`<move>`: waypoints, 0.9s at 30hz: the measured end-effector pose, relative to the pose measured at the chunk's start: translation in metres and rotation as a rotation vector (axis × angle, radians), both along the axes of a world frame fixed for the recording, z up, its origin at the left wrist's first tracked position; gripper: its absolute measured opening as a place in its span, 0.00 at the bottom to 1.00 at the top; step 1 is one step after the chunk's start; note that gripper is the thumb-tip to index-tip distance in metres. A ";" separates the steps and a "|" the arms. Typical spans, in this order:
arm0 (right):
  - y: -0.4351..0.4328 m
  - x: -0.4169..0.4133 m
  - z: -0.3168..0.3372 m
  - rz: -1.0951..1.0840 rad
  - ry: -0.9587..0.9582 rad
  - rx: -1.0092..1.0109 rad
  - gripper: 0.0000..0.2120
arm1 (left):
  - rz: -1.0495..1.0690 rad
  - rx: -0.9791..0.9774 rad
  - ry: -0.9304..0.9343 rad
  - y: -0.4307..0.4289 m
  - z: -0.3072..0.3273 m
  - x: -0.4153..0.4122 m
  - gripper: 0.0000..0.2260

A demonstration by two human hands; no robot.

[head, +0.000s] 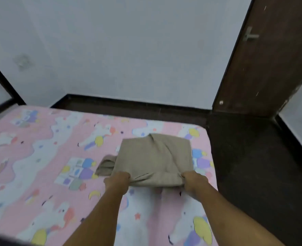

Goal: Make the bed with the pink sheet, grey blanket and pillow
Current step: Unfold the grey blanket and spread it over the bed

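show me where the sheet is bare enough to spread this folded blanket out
Bare: the pink sheet left of the folded blanket, toward the dark bed frame. Crowded: the right corner, where the left hand and right hand grip the blanket.

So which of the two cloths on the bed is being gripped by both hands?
The folded beige blanket, bunched at its near edge by the left hand and right hand. The pink sheet lies flat beneath it, ungripped.

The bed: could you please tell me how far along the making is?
Done: the pink sheet lies spread over the mattress. In hand: left hand and right hand grip the folded blanket, which looks beige-grey here. Left: spreading it; no pillow in view.
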State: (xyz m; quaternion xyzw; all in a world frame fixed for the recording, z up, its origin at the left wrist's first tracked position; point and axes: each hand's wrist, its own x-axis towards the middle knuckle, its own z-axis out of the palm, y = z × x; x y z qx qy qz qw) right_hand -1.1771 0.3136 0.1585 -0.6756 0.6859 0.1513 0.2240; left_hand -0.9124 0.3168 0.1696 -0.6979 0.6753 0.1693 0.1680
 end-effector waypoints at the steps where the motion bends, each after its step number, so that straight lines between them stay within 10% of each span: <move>1: 0.016 0.003 -0.014 -0.001 0.003 0.019 0.16 | 0.047 0.037 0.006 0.014 -0.013 0.006 0.17; 12: 0.076 0.020 -0.082 -0.262 0.085 0.165 0.19 | 0.352 0.185 0.088 0.069 -0.058 0.020 0.11; 16: -0.037 0.006 -0.021 -0.535 -0.153 -0.044 0.19 | 0.921 0.063 0.974 -0.032 -0.001 -0.009 0.10; 22: -0.169 -0.017 0.228 -0.817 -1.040 -1.152 0.06 | 0.704 -0.680 1.871 -0.184 0.190 -0.058 0.10; 24: -0.160 -0.026 0.267 -0.563 -0.763 -1.355 0.12 | 0.476 -0.930 1.730 -0.182 0.229 -0.050 0.12; 27: -0.133 -0.052 0.245 -0.293 -0.210 -1.312 0.23 | 0.178 -1.149 1.009 -0.169 0.210 -0.009 0.17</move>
